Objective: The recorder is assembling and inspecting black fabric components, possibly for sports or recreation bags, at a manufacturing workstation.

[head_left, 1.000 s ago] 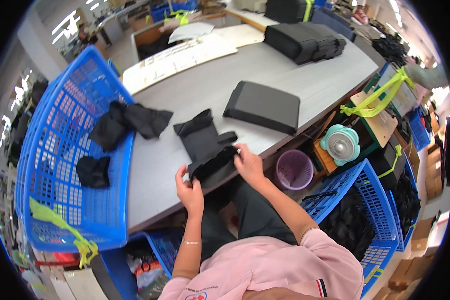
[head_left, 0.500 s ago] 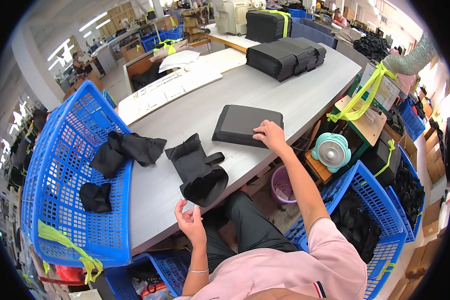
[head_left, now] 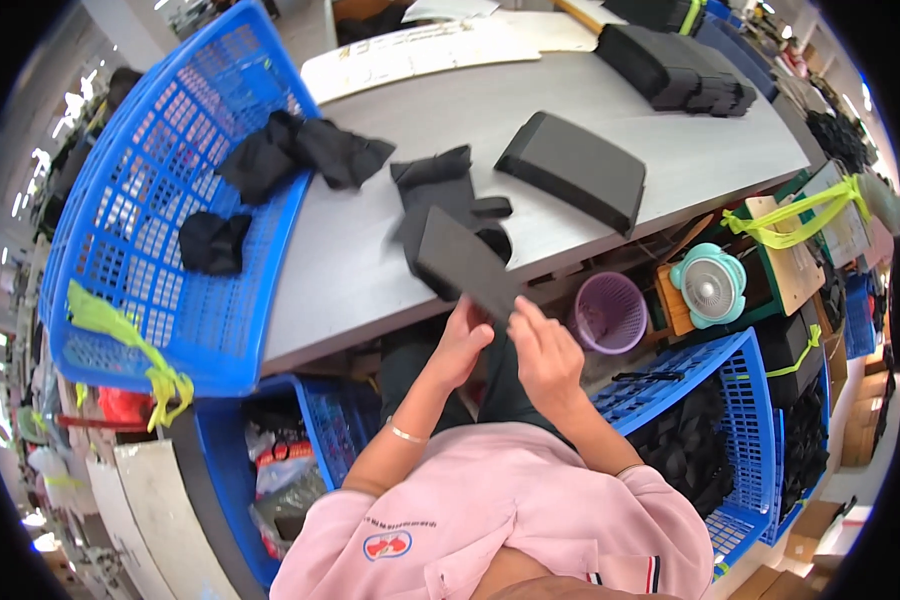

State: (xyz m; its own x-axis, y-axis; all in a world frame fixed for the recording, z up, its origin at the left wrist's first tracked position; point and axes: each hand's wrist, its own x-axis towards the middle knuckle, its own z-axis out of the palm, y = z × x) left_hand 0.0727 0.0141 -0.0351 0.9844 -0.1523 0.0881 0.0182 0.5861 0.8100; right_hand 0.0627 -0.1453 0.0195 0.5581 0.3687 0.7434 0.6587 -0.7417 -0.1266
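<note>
Hands (head_left: 547, 357) with black panel (head_left: 460, 258) in grip, grey table (head_left: 340, 275) beyond (blue baskets (head_left: 220, 372) either side)

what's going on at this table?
A person's right hand grips the near end of a flat dark panel, with the left hand at its edge. The panel is over a black fabric piece on the table. A dark stack lies beyond, to the right.

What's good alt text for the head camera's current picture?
A person's right hand pinches a flat dark panel, the left hand at its lower end. On the grey table lie black fabric and stacked dark pieces; at left, a blue basket holds more fabric.
</note>
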